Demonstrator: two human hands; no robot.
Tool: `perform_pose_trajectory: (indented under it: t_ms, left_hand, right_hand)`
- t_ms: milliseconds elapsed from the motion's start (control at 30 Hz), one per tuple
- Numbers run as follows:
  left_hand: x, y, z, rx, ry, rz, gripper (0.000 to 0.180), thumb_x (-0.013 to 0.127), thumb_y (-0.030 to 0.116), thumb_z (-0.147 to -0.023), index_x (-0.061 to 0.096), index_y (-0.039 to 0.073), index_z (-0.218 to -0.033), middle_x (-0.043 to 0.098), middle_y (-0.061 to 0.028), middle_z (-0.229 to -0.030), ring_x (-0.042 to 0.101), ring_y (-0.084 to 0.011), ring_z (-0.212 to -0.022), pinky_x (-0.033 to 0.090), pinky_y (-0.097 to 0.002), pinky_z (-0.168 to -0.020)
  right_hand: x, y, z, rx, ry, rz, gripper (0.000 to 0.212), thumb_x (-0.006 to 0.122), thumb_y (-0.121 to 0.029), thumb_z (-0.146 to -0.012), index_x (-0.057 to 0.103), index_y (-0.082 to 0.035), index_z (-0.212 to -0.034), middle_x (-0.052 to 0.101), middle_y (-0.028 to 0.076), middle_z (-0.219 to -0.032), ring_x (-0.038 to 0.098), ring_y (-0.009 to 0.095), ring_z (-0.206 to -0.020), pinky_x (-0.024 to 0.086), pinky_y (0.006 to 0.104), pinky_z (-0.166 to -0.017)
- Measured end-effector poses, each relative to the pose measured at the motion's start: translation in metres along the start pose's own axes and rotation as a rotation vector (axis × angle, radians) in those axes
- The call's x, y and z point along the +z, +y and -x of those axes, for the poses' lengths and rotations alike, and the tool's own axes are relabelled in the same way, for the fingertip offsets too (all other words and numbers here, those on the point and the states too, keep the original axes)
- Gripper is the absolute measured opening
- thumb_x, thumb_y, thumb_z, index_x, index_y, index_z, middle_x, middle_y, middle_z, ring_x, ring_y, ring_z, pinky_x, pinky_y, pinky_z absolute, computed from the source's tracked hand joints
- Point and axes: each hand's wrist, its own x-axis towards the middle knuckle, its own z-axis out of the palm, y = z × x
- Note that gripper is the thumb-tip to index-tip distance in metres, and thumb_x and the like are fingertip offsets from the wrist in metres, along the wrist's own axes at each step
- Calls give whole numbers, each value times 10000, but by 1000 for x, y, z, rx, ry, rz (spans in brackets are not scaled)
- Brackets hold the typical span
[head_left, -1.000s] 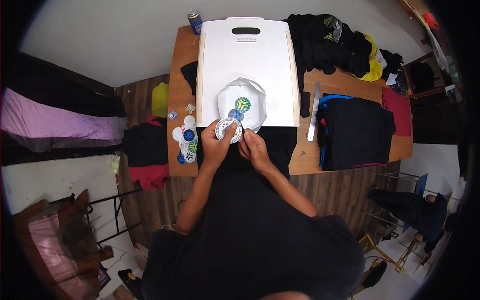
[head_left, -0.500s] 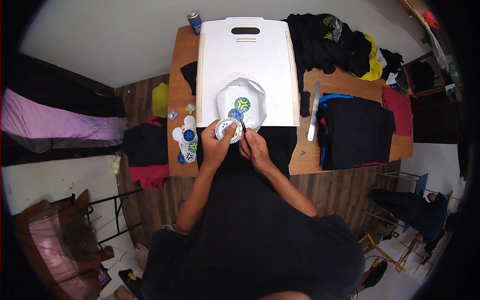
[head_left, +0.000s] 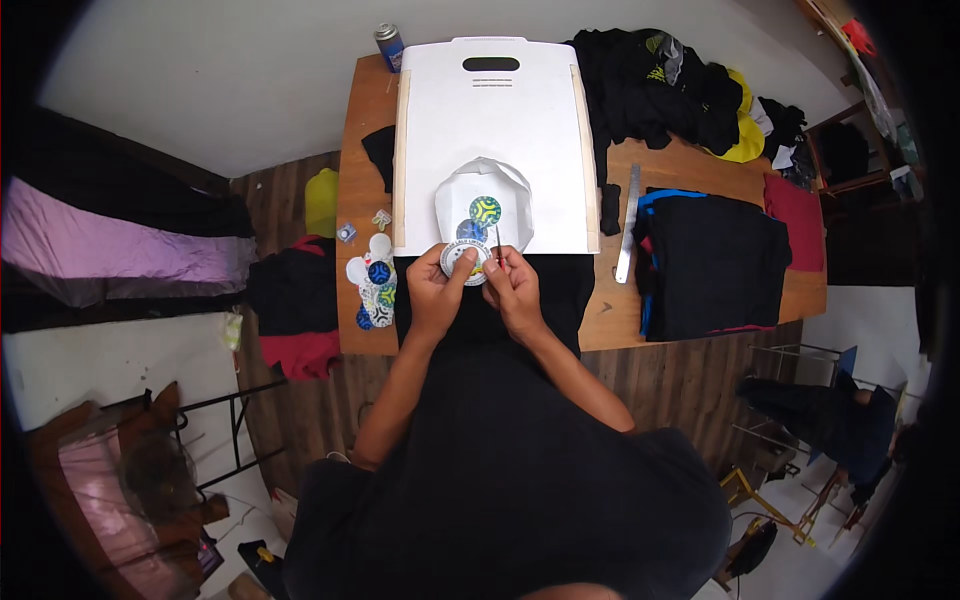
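Note:
My left hand (head_left: 431, 298) pinches a round white badge with printing around its rim (head_left: 452, 260), thumb across its face. Between the fingers of my right hand (head_left: 518, 298) is a slim, dark pointed tool (head_left: 499, 240); its tip points away from me, beside the badge, and its exact kind is not clear. Just beyond both hands lies a shallow white paper tray (head_left: 515, 190) with folded-up sides. In it are a green-and-yellow round badge (head_left: 485, 210) and a blue one (head_left: 470, 231), partly covered by the held badge.
The paper tray rests on a white board with a slot (head_left: 490, 130). A pile of round badges (head_left: 378, 295) lies left. At right are a metal ruler (head_left: 628, 225), folded black garments (head_left: 715, 260) and heaped clothes (head_left: 660, 90). A spray can (head_left: 388, 45) stands far left.
The held badge has moved slightly right and tilted. My right hand has shifted a little right and closer to the badge, with the pointed tool more upright in the picture.

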Motion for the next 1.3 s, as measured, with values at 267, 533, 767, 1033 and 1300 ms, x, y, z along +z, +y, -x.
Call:
perform_pose_trajectory:
  t_ms: [267, 533, 767, 1033, 1300]
  left_hand:
    - [-6, 1, -4, 12, 39, -64, 119, 670, 80, -894, 635, -22, -841, 620, 0, -764, 531, -30, -693, 424, -193, -610]
    - [-6, 2, -4, -70, 9, -100, 132, 679, 90, -889, 639, -22, -833, 631, -9, -760, 541, -34, -684, 429, -195, -600]
    - [-8, -1, -5, 20, 40, -112, 138, 687, 97, -885, 642, -24, -835, 632, -5, -752, 543, -33, -672, 428, -194, -592]
    - [-8, 0, -4, -60, 4, -127, 136, 689, 99, -885, 649, -24, -844, 635, -5, -752, 546, -29, -674, 426, -191, -590]
    - [-7, 0, -4, 21, 35, -108, 135, 689, 97, -883, 649, -24, -837, 630, -1, -747, 538, -28, -670, 421, -189, -588]
  right_hand:
    - [-10, 6, 5, 106, -97, 67, 279, 398, -287, -1041, 513, -34, -1017, 359, -34, -583, 294, 47, -453, 280, 213, -428]
    - [-21, 18, 8, 146, -119, 115, 376, 351, -357, -1048, 504, -41, -912, 335, -17, -543, 310, 75, -447, 279, 220, -433]
    - [-22, 21, 9, 150, -126, 93, 361, 355, -348, -1052, 511, -41, -941, 328, -32, -553, 267, 59, -437, 265, 215, -424]
    - [-21, 20, 8, 136, -132, 94, 355, 357, -337, -1052, 513, -42, -931, 330, -37, -549, 260, 54, -437, 257, 213, -426]
    - [-19, 14, 7, 77, -175, 70, 367, 355, -347, -1050, 510, -44, -913, 321, -31, -528, 275, 64, -433, 267, 217, -423]
